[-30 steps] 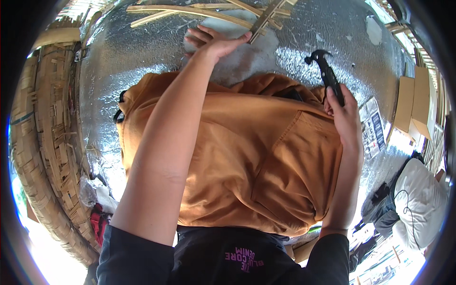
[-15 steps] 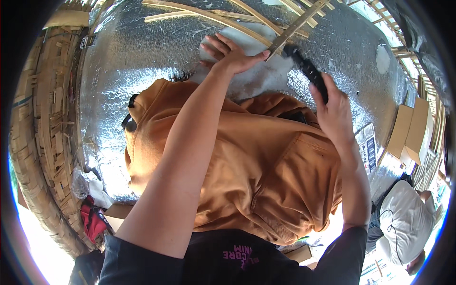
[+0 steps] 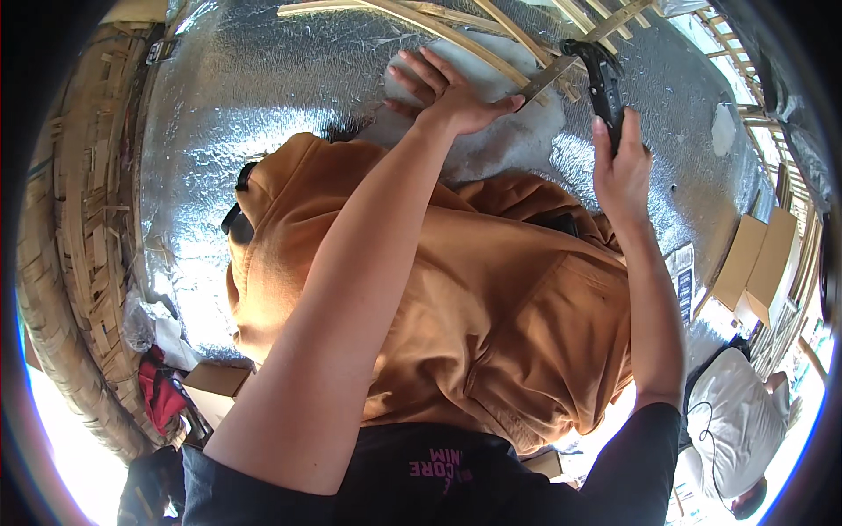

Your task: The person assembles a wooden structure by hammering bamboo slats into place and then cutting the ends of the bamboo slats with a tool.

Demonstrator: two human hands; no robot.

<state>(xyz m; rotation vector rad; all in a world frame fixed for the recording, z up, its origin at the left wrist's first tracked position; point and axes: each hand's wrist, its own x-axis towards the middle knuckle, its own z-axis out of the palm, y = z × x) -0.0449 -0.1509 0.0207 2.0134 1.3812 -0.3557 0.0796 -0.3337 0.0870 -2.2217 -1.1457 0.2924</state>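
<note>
My right hand is wrapped around the black handle of a hammer. Its dark head reaches over a brown wooden strip; whether the two touch I cannot tell. On a pale grey patch of the foil-covered surface lies my left hand, fingers spread. The left thumb rests by the near end of the strip. Several light split-bamboo strips lie beyond, crossing one another under the brown strip.
My folded legs in orange-brown trousers fill the middle. Woven bamboo runs along the left side. An open cardboard box stands at right, and a person in a white shirt is nearby at lower right. A red bag lies lower left.
My right hand has lifted the hammer up and to the right, turning its head over the brown strip. My left hand stays by the strip's end; the whole view has shifted slightly.
</note>
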